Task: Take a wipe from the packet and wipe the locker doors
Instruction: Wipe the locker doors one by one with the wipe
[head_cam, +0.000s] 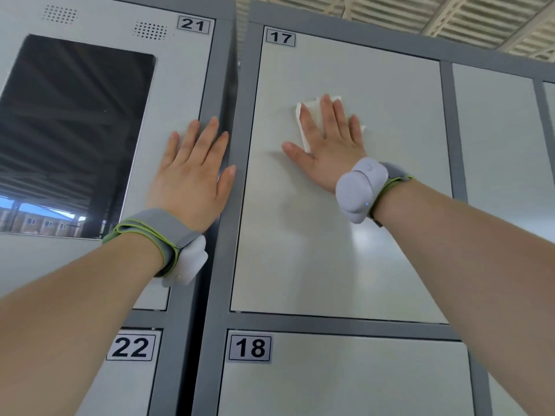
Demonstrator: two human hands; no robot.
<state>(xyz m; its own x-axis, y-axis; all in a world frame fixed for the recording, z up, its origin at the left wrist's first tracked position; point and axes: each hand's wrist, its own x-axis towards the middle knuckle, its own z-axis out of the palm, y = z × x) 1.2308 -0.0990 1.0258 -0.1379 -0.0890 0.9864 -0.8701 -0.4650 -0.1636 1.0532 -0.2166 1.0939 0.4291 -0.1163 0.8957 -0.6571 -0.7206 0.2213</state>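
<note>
My right hand (327,145) lies flat with straight, spread fingers on a white wipe (303,127), pressing it against the upper middle of the pale grey locker door numbered 17 (345,250). Most of the wipe is hidden under the palm; its edges show above and left of the fingers. My left hand (192,175) rests flat, fingers straight, on the right edge of door 21 (168,70) and its dark grey frame (216,94). The wipe packet is out of view.
Door 21 carries a dark glossy screen (75,130) and two speaker grilles. Below are doors 22 (132,370) and 18 (345,379). More doors continue to the right (495,130). A ribbed ceiling shows at the top right. Both wrists wear grey bands.
</note>
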